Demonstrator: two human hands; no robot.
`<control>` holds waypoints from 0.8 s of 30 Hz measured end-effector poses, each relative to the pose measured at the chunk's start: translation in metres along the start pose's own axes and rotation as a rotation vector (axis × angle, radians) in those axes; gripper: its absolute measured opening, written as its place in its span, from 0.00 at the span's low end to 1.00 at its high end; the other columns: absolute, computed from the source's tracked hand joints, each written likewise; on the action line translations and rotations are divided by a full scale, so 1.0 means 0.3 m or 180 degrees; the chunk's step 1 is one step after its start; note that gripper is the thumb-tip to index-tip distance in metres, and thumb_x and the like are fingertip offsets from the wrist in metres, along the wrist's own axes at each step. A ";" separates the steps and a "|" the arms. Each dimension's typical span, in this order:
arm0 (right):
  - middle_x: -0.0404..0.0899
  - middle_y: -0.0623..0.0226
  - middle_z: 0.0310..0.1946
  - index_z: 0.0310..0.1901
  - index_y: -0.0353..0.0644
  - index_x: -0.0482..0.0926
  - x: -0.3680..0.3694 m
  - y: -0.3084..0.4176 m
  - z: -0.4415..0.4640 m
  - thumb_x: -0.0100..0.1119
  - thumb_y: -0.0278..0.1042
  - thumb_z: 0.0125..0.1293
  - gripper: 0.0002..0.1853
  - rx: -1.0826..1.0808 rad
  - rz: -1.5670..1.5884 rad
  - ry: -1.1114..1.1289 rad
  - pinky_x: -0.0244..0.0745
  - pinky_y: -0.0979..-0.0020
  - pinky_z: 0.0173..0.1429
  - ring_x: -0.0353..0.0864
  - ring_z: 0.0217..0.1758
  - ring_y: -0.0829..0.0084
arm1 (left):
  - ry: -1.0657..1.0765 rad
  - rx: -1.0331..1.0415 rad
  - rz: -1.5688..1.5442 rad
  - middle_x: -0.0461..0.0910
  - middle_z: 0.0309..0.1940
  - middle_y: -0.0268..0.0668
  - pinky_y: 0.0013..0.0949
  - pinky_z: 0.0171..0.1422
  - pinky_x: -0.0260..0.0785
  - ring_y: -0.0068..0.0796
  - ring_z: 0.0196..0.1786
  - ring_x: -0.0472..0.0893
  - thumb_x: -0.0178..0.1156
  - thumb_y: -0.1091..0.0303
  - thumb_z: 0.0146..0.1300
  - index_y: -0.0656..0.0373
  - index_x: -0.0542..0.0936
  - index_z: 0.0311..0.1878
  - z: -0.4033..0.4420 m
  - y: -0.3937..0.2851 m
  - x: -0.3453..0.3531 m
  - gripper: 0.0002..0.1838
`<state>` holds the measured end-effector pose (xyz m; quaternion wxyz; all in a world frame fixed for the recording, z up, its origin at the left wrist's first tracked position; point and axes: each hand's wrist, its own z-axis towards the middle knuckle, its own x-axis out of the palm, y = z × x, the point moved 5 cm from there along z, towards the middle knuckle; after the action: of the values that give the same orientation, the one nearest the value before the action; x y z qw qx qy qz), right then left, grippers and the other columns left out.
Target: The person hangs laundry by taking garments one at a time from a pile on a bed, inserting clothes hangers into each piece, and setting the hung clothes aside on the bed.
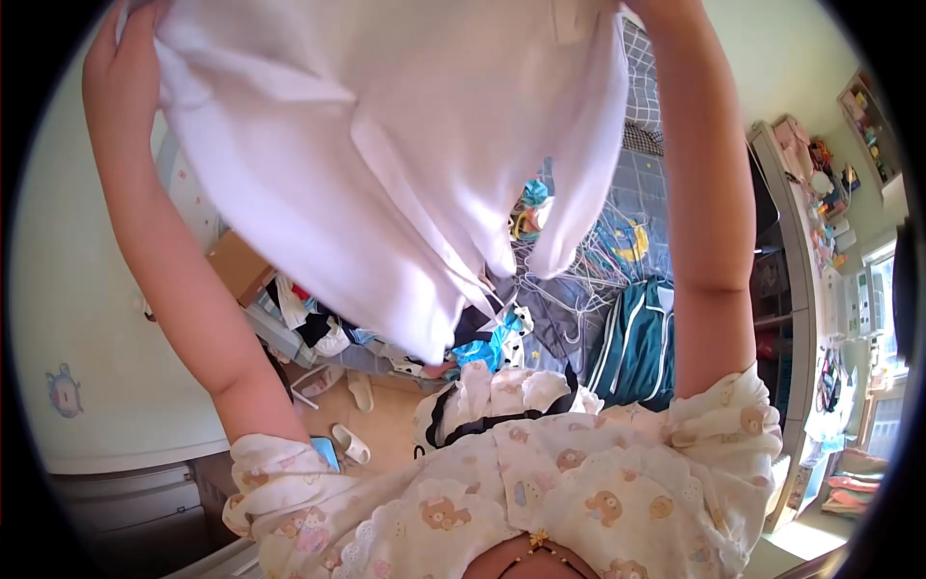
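The white cloth (386,125) hangs raised before you, above the bed (648,183). Your left hand (123,72) has its grip clasped on one side; your right hand (667,8) is mostly cut off at the top, so you cannot tell its grip. Should a side slip, the cloth could drop, its dangling ends snagging the tangled hangers (590,275). Its upper edge is out of frame, and its spread masks much of the bed.

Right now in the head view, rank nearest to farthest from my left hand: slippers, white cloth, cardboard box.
1. White cloth, gripped in your left hand.
2. Cardboard box, below, left side.
3. Slippers, on the floor.
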<state>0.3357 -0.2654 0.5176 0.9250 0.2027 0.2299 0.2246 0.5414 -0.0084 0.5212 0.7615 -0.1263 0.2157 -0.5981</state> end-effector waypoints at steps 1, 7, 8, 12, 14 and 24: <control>0.75 0.69 0.24 0.27 0.34 0.76 0.016 -0.014 -0.023 0.44 0.32 0.58 0.12 0.0156 0.0200 0.0001 0.69 0.73 0.37 0.71 0.30 0.76 | 0.0202 -0.0095 0.0033 0.81 0.49 0.39 0.29 0.61 0.64 0.30 0.53 0.77 0.54 0.57 0.66 0.65 0.77 0.55 -0.026 -0.009 0.010 0.22; 0.77 0.52 0.28 0.36 0.37 0.76 0.204 -0.305 -0.271 0.48 0.41 0.63 0.15 0.0858 0.0131 0.0406 0.73 0.62 0.42 0.77 0.35 0.59 | 0.0915 -0.0064 0.0991 0.78 0.52 0.50 0.35 0.63 0.62 0.42 0.59 0.75 0.53 0.53 0.66 0.63 0.74 0.57 -0.334 0.088 0.134 0.25; 0.82 0.50 0.33 0.44 0.43 0.80 0.262 -0.400 -0.344 0.52 0.47 0.62 0.18 0.0998 -0.0003 0.0506 0.75 0.56 0.44 0.80 0.39 0.48 | 0.1143 0.0000 0.1204 0.77 0.54 0.50 0.36 0.63 0.63 0.44 0.59 0.75 0.53 0.53 0.66 0.63 0.73 0.59 -0.408 0.138 0.161 0.25; 0.80 0.51 0.30 0.39 0.41 0.75 0.429 -0.628 -0.644 0.48 0.53 0.67 0.20 0.1472 -0.0466 0.0801 0.73 0.50 0.41 0.79 0.36 0.46 | 0.1980 -0.0548 0.1704 0.77 0.51 0.53 0.45 0.57 0.66 0.54 0.53 0.75 0.49 0.58 0.67 0.63 0.72 0.56 -0.757 0.310 0.314 0.21; 0.79 0.52 0.32 0.39 0.41 0.74 0.497 -0.729 -0.818 0.50 0.49 0.67 0.17 0.1479 -0.0394 0.0966 0.72 0.52 0.43 0.78 0.38 0.48 | 0.2047 -0.0135 0.1846 0.77 0.46 0.48 0.47 0.53 0.67 0.52 0.49 0.75 0.52 0.61 0.64 0.58 0.76 0.51 -0.981 0.499 0.372 0.16; 0.78 0.55 0.48 0.47 0.42 0.80 0.415 -1.282 -1.859 0.62 0.47 0.61 0.19 0.2975 0.0200 0.1124 0.69 0.63 0.60 0.76 0.54 0.56 | 0.1949 -0.2024 0.0736 0.77 0.51 0.53 0.39 0.61 0.65 0.47 0.55 0.76 0.46 0.75 0.63 0.60 0.75 0.56 -1.635 0.632 0.446 0.19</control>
<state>0.2705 -0.3649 -0.1609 0.6750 0.5612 0.4528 0.1562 0.4941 -0.0576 -0.0170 0.6478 -0.1462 0.6165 -0.4230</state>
